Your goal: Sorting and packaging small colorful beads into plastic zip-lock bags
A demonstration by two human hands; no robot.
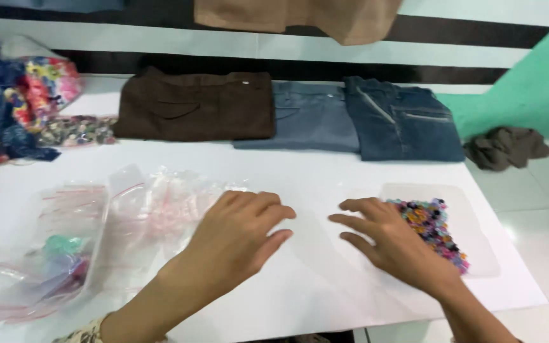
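My left hand (236, 238) hovers palm down over the white table (300, 171), fingers spread, at the right edge of a heap of clear plastic zip bags (147, 203). It holds nothing. My right hand (392, 244) also lies palm down with fingers apart, just left of a pile of small multicoloured beads (436, 228) that rests in a clear flat bag (471, 209). The back of this hand covers the pile's left part. Whether the fingertips touch the table I cannot tell.
Folded brown trousers (195, 105) and two pairs of folded jeans (357, 117) lie along the table's far side. Colourful cloth (27, 95) is heaped at far left. A bag with green and purple items (61, 254) lies at left. A crumpled olive cloth (506, 147) sits on the floor tiles.
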